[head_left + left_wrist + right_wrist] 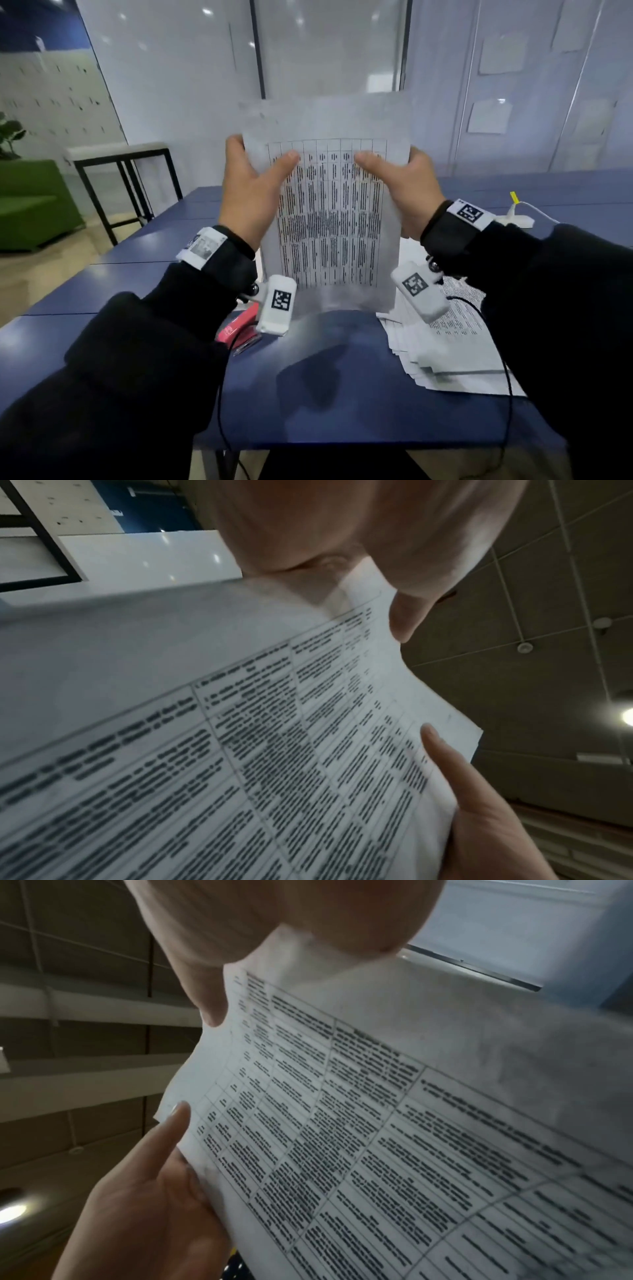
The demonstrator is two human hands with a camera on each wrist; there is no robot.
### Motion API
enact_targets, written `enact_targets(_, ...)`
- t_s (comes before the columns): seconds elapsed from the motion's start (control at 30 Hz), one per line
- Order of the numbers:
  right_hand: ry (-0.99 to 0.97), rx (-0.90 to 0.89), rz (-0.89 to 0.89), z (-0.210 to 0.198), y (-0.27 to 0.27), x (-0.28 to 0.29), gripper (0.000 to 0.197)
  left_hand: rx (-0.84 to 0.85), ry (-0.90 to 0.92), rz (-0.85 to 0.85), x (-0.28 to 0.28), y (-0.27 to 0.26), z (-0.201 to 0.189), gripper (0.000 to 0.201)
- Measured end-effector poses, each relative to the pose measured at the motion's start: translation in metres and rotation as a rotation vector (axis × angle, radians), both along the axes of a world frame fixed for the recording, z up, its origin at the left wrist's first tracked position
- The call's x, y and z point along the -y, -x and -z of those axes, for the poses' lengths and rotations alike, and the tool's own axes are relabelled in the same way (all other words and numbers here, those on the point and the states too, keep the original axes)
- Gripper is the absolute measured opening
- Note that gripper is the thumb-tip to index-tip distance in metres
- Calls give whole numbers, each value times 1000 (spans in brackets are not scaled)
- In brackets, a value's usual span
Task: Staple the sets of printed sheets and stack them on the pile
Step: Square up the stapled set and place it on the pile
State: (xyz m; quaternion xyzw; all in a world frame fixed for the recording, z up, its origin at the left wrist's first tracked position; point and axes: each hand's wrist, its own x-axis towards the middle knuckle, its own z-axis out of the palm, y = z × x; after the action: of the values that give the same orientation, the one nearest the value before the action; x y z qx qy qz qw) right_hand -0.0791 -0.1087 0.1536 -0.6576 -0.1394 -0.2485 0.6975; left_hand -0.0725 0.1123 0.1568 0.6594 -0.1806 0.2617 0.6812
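Your printed sheets (pixel 329 219) were motion-blurred, so the table text couldn't be read in any view. Your left hand (pixel 248 192) and right hand (pixel 400 195) had their fingers hidden behind the paper; only thumbs showed. The red stapler (pixel 236 330) sat half covered by your left wrist camera (pixel 277 305). Your right sleeve (pixel 555 308) cut off part of the paper pile (pixel 442 356). How many sheets you held couldn't be told.

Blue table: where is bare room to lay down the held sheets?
Bare blue table lies in front, between the red stapler on the left and the fanned white paper pile on the right. The right side is crowded.
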Motion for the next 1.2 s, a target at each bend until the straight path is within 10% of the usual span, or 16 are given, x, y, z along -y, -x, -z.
enact_targets(0.73, 17, -100, 0, 34, 5, -15, 24, -143, -2, 27, -19, 7, 47, 50)
enact_targets(0.97, 5, -180, -63, 49, 6, -21, 72, -167, 23, 34, -22, 12, 54, 38)
enact_targets(1.07, -6, -196, -82, 58, 8, -20, 52, -198, 25, 40, -23, 17, 67, 38)
enact_targets(1.2, -7, -169, -64, 45, 3, -19, 72, -147, 54, 33, -25, 14, 53, 37)
